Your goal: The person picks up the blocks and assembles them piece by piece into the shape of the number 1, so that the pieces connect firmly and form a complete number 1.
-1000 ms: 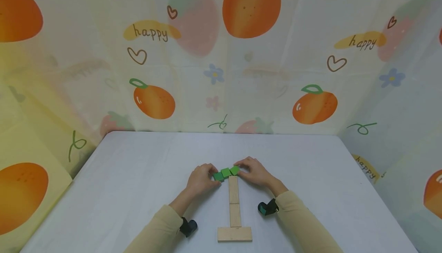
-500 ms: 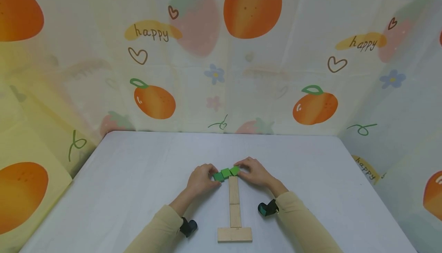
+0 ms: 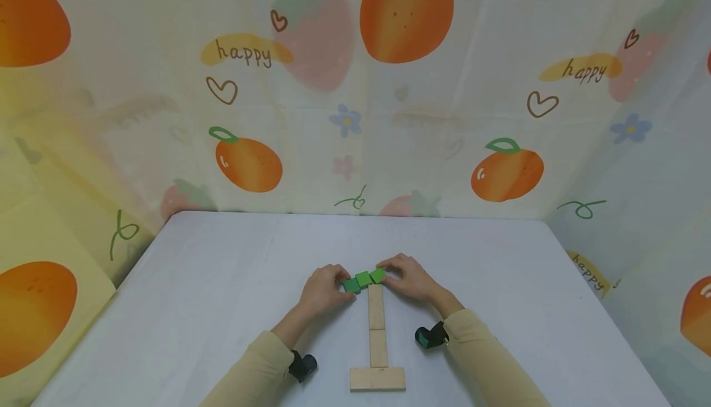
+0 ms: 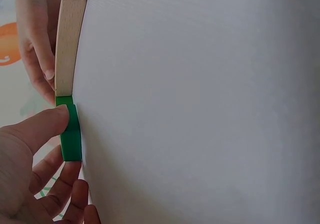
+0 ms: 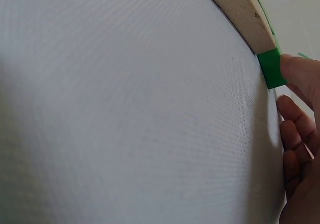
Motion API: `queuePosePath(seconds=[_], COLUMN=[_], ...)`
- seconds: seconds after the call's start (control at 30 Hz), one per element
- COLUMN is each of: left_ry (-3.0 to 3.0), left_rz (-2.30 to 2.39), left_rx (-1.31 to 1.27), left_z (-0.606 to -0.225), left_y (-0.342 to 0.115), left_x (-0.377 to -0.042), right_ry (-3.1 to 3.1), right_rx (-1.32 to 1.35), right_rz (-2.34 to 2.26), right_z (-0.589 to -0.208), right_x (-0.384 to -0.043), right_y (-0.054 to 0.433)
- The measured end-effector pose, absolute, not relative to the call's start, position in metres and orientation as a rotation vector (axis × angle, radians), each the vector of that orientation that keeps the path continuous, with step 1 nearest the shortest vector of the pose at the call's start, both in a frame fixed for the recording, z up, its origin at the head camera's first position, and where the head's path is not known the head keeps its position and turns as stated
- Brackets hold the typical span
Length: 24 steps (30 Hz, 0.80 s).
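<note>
Three small green blocks lie in a slanted row at the far end of a line of plain wooden blocks. My left hand (image 3: 324, 288) pinches the leftmost green block (image 3: 352, 285), its thumb on the near side in the left wrist view. At the other end, the rightmost green block (image 3: 378, 275) is held between the thumb and fingers of my right hand (image 3: 411, 277). Between them sits the middle green block (image 3: 363, 279). Just below the row, two wooden blocks stand end to end, an upper one (image 3: 376, 306) and a lower one (image 3: 378, 348), above a crosswise wooden block (image 3: 378, 379).
A white-covered table (image 3: 250, 246) carries all the blocks. Behind it hangs a fruit-printed curtain (image 3: 311, 147). Each wrist wears a small black camera, the left one (image 3: 302, 367) and the right one (image 3: 431, 336) close to the wooden line.
</note>
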<state>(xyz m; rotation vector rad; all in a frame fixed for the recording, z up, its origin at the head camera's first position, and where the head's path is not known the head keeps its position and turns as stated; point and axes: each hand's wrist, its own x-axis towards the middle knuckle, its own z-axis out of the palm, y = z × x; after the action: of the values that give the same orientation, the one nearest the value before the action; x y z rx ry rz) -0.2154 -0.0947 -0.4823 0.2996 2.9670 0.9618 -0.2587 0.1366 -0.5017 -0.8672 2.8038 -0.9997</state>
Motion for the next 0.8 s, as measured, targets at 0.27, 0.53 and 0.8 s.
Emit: queuePosePath(seconds=[0.27, 0.53, 0.8], left_ry=[2.951, 2.91, 2.873], left_rz=[0.969, 0.971, 0.963], left_rx=[0.296, 0.32, 0.353], left_z=[-0.483, -0.478, -0.465], left_y=[-0.096, -0.103, -0.119], left_x=[-0.216, -0.216, -0.209], right_ry=[2.779, 2.813, 2.821], right_rx=[-0.86, -0.791, -0.856], right_rz=[-1.028, -1.014, -0.958], right_z=[-0.499, -0.498, -0.492], right_x=[-0.257, -0.258, -0.251], right_y=[0.136, 0.134, 0.136])
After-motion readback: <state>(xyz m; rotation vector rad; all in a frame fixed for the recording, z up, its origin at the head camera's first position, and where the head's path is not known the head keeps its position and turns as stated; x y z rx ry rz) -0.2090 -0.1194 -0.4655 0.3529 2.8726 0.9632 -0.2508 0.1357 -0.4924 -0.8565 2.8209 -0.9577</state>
